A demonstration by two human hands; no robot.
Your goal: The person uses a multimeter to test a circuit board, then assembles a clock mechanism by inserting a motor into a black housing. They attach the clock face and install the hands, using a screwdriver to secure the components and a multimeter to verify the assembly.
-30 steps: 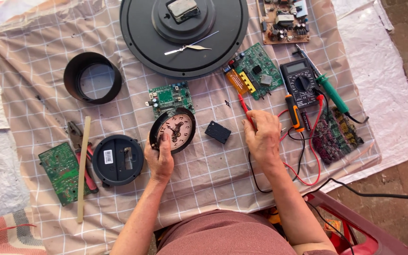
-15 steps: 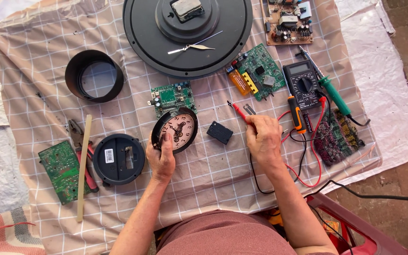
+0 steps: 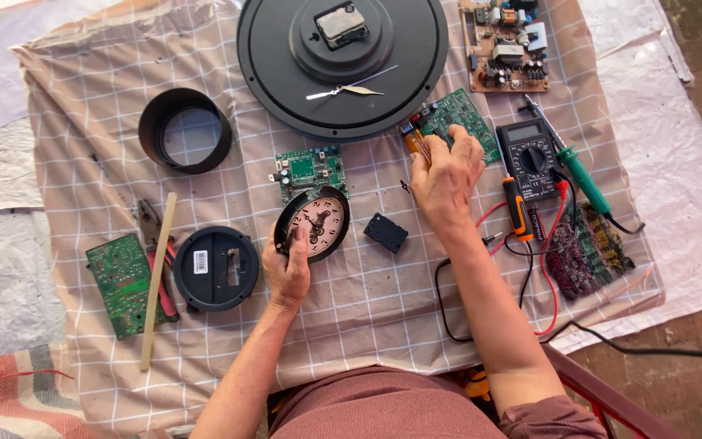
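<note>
My left hand [image 3: 288,268] grips the lower rim of a small round clock [image 3: 315,221] with a pink dial, tilted up off the checked cloth [image 3: 383,284]. My right hand [image 3: 447,175] reaches over a green circuit board [image 3: 457,118] beside an orange part [image 3: 416,145], fingers resting on the board. A thin metal tip of the red probe [image 3: 404,186] pokes out left of this hand, and a red lead [image 3: 489,215] runs under the wrist. A small black block [image 3: 385,232] lies between my hands.
A large black wall clock back [image 3: 343,65] lies at the top, and a black ring [image 3: 185,130] to its left. A multimeter [image 3: 530,154], a green soldering iron [image 3: 582,175], more circuit boards [image 3: 312,169] [image 3: 119,280] [image 3: 505,45], a round black cover [image 3: 216,268], pliers [image 3: 152,232] and a wooden stick [image 3: 156,280] surround them.
My right hand has moved up and away from me, from beside the black block to the green circuit board. My left hand keeps its hold on the small clock.
</note>
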